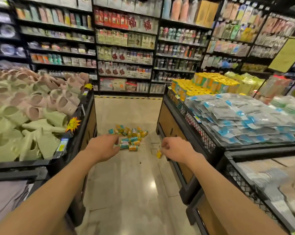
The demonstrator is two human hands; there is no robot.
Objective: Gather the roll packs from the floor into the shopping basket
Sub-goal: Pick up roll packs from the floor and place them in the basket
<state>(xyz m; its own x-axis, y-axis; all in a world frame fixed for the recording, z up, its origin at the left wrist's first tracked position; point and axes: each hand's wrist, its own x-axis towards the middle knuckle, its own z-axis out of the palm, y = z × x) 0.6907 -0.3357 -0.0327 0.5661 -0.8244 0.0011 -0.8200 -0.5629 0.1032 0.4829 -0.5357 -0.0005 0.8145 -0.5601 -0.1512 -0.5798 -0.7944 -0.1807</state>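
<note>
Both bare hands reached forward, left hand [103, 146] loosely spread, right hand [174, 150] loosely curled, holding nothing; roll packs [129, 136] lay mid-floor [126, 184].

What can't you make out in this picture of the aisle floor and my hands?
Head view only:
- Shopping basket: not in frame.
- Roll packs: too small to count; left hand covers some.
- Yellow item by right hand: blurred, grip unclear.
- Shelf labels: blurred.

floor [126, 192]: glossy smooth tile | roll packs [129, 136]: shiny printed wrap | bin side [192, 116]: black metal mesh | bagged goods [236, 119]: clear glossy plastic
</note>
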